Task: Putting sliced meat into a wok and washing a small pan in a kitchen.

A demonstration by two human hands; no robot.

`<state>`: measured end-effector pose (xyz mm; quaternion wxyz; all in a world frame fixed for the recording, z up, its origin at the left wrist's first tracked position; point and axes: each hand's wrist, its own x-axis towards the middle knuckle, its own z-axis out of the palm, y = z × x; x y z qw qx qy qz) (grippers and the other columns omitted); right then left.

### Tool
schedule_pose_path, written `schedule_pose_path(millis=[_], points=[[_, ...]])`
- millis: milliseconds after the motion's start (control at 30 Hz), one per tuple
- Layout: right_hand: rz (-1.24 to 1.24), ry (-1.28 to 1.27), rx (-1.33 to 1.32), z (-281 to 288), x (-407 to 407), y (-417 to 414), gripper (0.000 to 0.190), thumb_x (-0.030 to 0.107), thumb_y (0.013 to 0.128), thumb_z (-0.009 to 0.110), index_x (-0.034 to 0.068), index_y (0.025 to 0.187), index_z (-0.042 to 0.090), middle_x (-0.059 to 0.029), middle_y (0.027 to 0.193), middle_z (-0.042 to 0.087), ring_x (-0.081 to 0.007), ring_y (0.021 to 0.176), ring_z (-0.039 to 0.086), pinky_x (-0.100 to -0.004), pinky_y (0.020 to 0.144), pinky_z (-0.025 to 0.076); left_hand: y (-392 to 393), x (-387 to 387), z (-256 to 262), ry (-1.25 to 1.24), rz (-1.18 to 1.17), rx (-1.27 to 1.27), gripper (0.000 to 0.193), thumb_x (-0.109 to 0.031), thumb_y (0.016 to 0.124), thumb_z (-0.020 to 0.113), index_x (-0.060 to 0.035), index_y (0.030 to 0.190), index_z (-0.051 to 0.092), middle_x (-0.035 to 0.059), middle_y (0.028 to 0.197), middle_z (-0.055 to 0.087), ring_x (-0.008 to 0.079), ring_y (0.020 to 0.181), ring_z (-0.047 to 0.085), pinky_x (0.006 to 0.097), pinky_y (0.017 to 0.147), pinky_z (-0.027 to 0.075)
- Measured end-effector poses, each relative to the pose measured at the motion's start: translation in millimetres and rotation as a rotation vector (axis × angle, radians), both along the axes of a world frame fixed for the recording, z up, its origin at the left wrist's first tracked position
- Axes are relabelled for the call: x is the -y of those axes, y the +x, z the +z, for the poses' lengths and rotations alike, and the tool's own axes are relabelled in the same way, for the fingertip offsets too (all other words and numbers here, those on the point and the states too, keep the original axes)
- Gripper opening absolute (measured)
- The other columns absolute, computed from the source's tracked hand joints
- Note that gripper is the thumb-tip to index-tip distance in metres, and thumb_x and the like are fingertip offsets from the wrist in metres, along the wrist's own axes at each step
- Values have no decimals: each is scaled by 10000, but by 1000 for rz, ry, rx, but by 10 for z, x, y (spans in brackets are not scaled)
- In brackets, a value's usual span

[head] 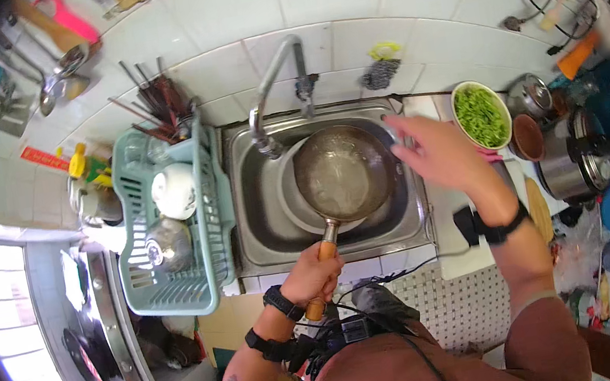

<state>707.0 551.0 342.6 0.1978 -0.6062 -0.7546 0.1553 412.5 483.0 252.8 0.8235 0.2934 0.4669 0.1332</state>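
Note:
My left hand (312,276) grips the wooden handle (327,250) of a dark metal pan (341,176). What looks like cloudy water lies in the pan. It is held over a white bowl or basin (289,193), mostly hidden beneath it, in a stainless steel sink (254,215). A metal faucet (276,66) arches over the sink, its spout beside the pan's upper left rim. My right hand (434,152) is in the air near the sink's right edge, thumb and fingers apart, holding nothing.
On the left stands a pale blue dish rack (206,228) with bowls and chopsticks (164,102). A bowl of chopped greens (480,114), a brown bowl (527,137) and a metal cooker (562,172) line the right. A cable (410,270) crosses before my body.

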Motion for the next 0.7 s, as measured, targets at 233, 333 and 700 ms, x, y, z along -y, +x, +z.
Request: schedule_pose_path(millis=[233,333,700], points=[[-285,-160,-278,-24,1540,348,352,120,858,683,43,1197,627,-120,897,655,-253,732,654,-362,697,527,741,-59,-287,-6,-404,89,148,-101,871,594,-60,922,462,12,636,477,92,409,442,283,341,418],[-255,-221,-304,-219,1793,311,364,107,846,695,38,1197,630,-134,946,669,-246,763,671,-355,713,542,1097,-9,-471,25,-565,139,128,-117,891,592,-61,926,482,-6,600,492,82,398,433,258,358,361],[-319,-136,-267,-137,1394,-143,334,77,826,698,8,1146,633,-120,950,651,-228,757,617,-324,696,500,1865,312,-1433,670,-691,262,472,-443,943,492,-25,1131,604,147,800,632,280,708,622,429,676,498]])
